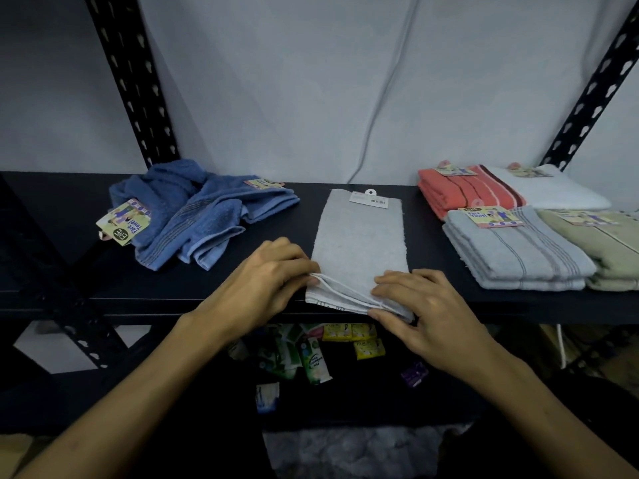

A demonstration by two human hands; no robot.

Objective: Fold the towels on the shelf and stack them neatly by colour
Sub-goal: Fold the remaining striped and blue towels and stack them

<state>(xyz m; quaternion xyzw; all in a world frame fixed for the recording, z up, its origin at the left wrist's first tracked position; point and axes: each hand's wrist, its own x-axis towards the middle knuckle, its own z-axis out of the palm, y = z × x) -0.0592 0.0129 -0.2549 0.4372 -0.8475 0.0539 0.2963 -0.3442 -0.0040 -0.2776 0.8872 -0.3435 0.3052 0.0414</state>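
A light grey towel [361, 236] lies folded into a long strip in the middle of the dark shelf [69, 209], with a white tag at its far end. My left hand [273, 274] pinches the towel's near left corner. My right hand [422, 305] grips the near right corner, thumb under the layered edge. At the left sits a crumpled heap of blue towels [193, 209] with paper labels. At the right are folded stacks: coral [463, 191], white [556, 191], pale blue-grey [515, 254] and beige-green [601, 243].
Black perforated shelf posts rise at the back left [131, 81] and back right [594, 84]. A cable [383, 91] hangs down the wall behind. On a lower level below the shelf's front edge lie small packets and tubes [311, 350].
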